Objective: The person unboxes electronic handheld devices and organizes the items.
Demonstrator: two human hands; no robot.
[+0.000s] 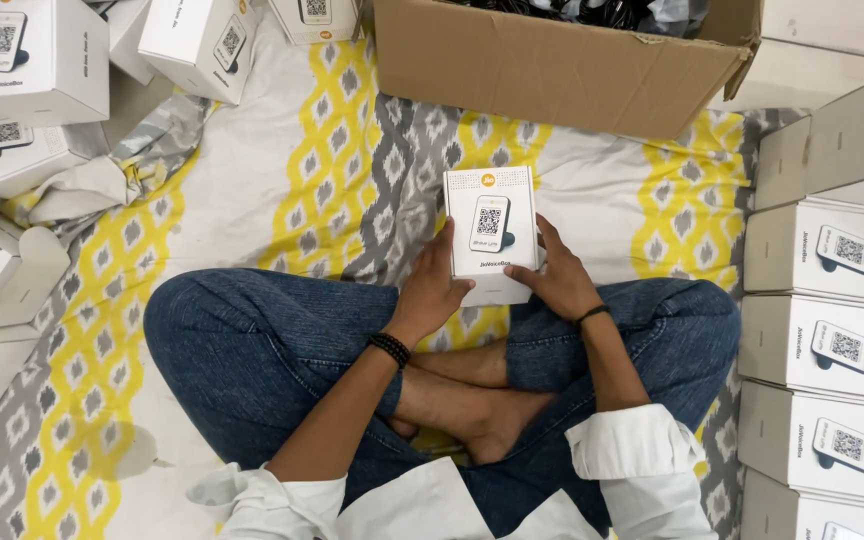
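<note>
Rolled white shirt sleeves (642,450) and crossed legs in blue jeans (252,350) sit nearest. Above them, the left hand (432,292) and right hand (558,278) clasp 1 small white cardboard box (490,225) by its 2 long sides, over the yellow-and-grey patterned sheet (332,160). It looks light, stiff and smooth, best held at its edges. Its face shows a printed device picture.

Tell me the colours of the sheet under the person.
The sheet is white with yellow and grey diamond-patterned bands; the head view shows it.
</note>
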